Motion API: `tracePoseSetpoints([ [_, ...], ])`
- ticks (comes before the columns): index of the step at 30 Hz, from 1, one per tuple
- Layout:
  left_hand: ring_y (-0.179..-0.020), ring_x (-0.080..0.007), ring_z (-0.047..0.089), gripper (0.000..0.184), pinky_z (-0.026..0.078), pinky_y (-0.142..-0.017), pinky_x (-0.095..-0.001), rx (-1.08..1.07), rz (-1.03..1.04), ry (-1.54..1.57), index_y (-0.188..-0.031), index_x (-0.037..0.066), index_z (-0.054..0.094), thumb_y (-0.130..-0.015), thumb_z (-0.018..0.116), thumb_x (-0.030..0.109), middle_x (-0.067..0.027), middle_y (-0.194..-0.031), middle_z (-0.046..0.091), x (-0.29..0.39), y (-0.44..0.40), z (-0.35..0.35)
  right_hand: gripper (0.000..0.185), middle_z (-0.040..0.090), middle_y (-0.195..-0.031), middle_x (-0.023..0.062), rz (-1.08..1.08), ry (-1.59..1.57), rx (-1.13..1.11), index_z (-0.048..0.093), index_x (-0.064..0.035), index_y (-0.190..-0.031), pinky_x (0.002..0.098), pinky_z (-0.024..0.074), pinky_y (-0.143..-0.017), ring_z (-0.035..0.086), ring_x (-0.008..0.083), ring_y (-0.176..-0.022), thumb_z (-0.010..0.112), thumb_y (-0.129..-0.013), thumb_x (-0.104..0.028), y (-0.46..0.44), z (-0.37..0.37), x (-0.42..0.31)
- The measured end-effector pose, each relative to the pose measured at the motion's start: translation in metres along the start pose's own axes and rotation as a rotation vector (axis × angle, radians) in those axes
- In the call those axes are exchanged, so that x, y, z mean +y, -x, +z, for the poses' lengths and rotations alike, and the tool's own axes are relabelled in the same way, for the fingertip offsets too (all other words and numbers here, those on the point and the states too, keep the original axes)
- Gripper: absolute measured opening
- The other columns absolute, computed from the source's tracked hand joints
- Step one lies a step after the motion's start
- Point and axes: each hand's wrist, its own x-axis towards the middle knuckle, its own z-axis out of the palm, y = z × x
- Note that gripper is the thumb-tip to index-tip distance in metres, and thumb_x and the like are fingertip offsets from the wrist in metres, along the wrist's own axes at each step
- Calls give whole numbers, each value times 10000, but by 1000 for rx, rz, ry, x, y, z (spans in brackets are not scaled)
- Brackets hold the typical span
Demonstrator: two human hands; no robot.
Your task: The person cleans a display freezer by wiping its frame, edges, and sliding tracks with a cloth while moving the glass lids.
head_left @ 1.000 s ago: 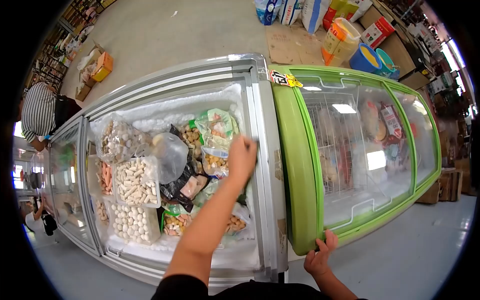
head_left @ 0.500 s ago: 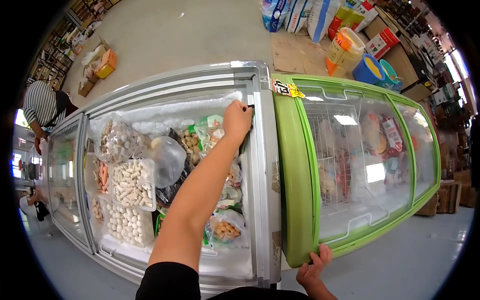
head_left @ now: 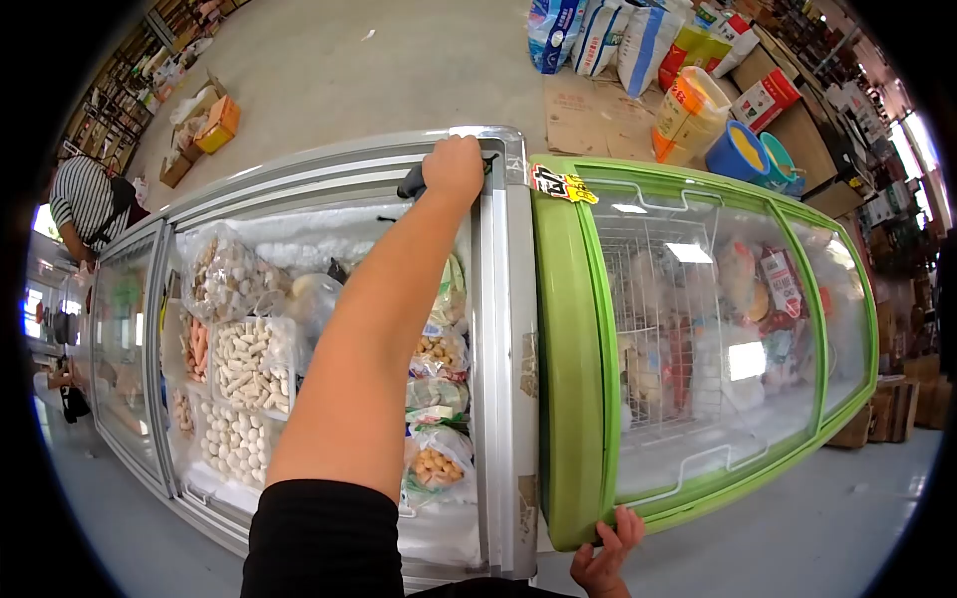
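Left hand [head_left: 454,171]: fingers closed round a dark object [head_left: 411,181], mostly hidden, at the grey freezer's [head_left: 503,399] far right corner, above bagged food [head_left: 437,466]. Right hand [head_left: 606,555]: fingers slightly spread, touching the green freezer's [head_left: 570,399] near left corner.

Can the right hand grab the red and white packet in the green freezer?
Probably not: the glass lid looks shut over the packet, and the right hand is at the corner of the green freezer.

Open freezer [head_left: 506,329] top; forearm [head_left: 371,324] across, bags [head_left: 439,460] beneath
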Motion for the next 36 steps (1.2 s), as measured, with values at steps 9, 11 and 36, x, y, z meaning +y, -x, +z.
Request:
tracePoseSetpoints([
  [9,-938,-281,595,163,513,-730,-419,148,388,-200,-896,78,591,-818,634,214,-88,-939,620,-57,2,-4,338,394,-1318,302,-1,-4,22,438,7,-1134,598,276,-994,367,475,-1185,463,-883,-218,6,2,4],
  [11,-924,-292,598,172,512,-728,-427,118,297,-232,-901,75,582,-815,637,212,-89,-922,619,-99,4,-13,338,394,-1317,302,1,14,15,436,9,-1134,598,275,-995,365,476,-1186,457,-886,-218,1,2,1],
  [36,-808,-309,599,94,480,-720,-381,-664,141,980,-850,53,637,-834,651,145,-152,-867,608,-13,490,-72,305,396,-1332,279,42,7,77,464,0,-1132,558,248,-1025,374,440,-1194,473,-873,-160,-28,0,-29],
])
